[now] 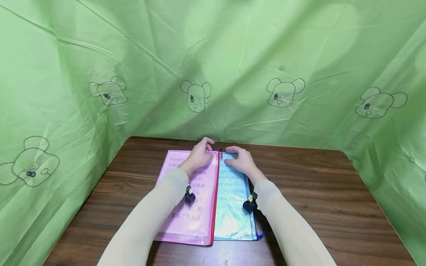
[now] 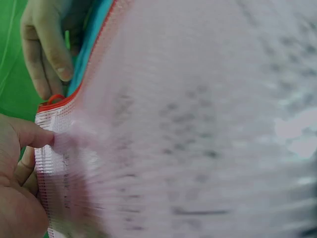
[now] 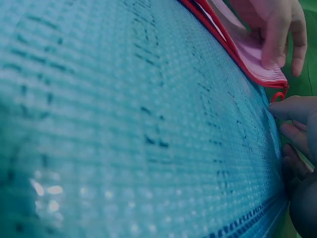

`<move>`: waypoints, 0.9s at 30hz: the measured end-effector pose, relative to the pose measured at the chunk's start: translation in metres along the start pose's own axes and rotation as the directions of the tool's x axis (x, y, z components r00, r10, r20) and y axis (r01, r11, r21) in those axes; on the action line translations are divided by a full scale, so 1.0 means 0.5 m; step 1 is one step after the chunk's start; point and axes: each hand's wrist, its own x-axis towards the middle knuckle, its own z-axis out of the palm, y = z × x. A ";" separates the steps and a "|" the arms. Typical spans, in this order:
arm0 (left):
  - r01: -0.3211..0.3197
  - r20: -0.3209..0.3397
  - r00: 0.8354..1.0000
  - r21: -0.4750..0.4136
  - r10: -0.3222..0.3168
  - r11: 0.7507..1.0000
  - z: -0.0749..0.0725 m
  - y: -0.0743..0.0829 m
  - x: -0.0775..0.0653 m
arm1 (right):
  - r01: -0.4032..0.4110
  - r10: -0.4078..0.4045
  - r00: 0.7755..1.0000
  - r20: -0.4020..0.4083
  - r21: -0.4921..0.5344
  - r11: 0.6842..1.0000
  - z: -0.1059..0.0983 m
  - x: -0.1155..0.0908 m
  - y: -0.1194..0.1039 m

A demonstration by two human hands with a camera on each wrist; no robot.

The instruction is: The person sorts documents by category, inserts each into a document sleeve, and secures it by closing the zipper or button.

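Note:
A pink mesh zip pouch (image 1: 199, 229) with a red zipper edge lies partly over a blue mesh zip pouch (image 1: 234, 225); printed pages show through both. My left hand (image 1: 199, 155) pinches the pink pouch's top edge near its red-zipper corner. In the left wrist view the thumb of the left hand (image 2: 22, 173) lies over the edge with a finger below. My right hand (image 1: 242, 161) is at the blue pouch's top edge, its thumb and fingers spread apart. In the right wrist view a fingertip of the right hand (image 3: 299, 134) is close to the red zipper pull (image 3: 279, 96); contact is unclear.
Both pouches are on a brown wood-grain table (image 1: 316, 195). A green curtain (image 1: 239, 44) printed with mouse faces surrounds its back and sides. A blue zipper pull (image 1: 260, 235) sticks out at the blue pouch's lower right corner.

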 end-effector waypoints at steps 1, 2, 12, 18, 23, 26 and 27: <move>0.009 -0.008 1.000 -0.012 -0.009 1.000 0.002 0.003 0.002 | 0.005 -0.005 1.000 -0.005 0.008 1.000 -0.001 -0.001 0.001; 0.010 -0.011 1.000 -0.017 -0.010 1.000 0.004 0.006 0.004 | 0.012 -0.011 1.000 -0.012 0.014 1.000 -0.001 -0.003 0.001; -0.049 0.010 0.999 -0.024 0.049 0.999 0.000 0.034 -0.004 | 0.145 -0.145 0.989 -0.011 0.110 0.983 0.003 -0.007 -0.007; -0.044 -0.016 0.999 -0.032 0.044 0.999 -0.009 0.044 -0.013 | 0.154 -0.155 0.988 -0.004 0.140 0.978 0.002 -0.009 -0.020; -0.031 -0.017 0.999 -0.038 0.031 0.999 -0.017 0.050 -0.020 | 0.156 -0.154 0.988 -0.030 0.138 0.978 0.005 -0.013 -0.025; -0.023 -0.007 1.000 -0.051 0.022 0.998 -0.017 0.046 -0.021 | 0.155 -0.148 0.987 -0.057 0.130 0.979 0.009 -0.016 -0.022; -0.018 -0.007 1.000 -0.054 0.018 0.998 -0.017 0.045 -0.021 | 0.155 -0.147 0.987 -0.067 0.129 0.979 0.010 -0.017 -0.021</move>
